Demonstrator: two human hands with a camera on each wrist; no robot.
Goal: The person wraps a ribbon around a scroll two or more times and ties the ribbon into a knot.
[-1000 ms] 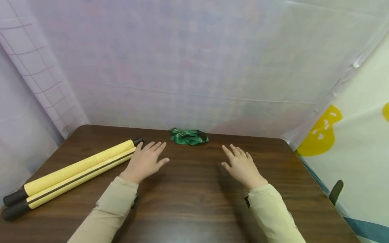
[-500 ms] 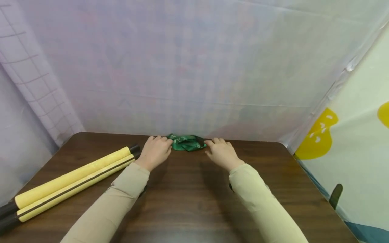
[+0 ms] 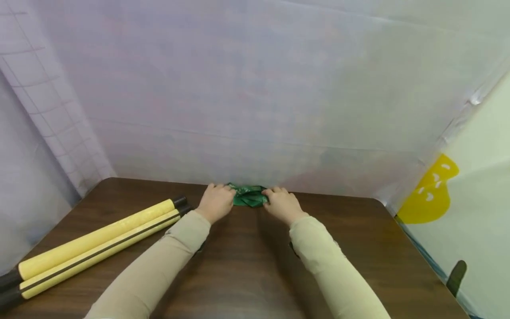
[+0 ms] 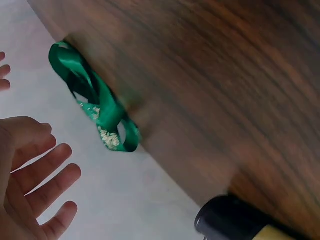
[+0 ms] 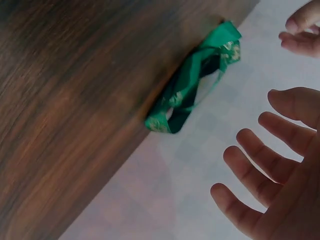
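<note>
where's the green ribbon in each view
Head: green ribbon at the table's far edge, between the two hands.
Left wrist: ribbon upper left, on the table edge.
Right wrist: ribbon upper middle, on the table edge.
Shared landmark: the dark wooden table.

We see our right hand [image 5: 280,190] with fingers [image 5: 260,157] spread, just beside a crumpled green satin ribbon [image 5: 192,97] at the dark wooden worktop [image 5: 75,100] edge.

Both arms stretched forward, sleeved. Left hand [image 3: 215,203] and right hand [image 3: 281,205] flank the green ribbon [image 3: 249,196], fingers spread, relaxed, not gripping.
</note>
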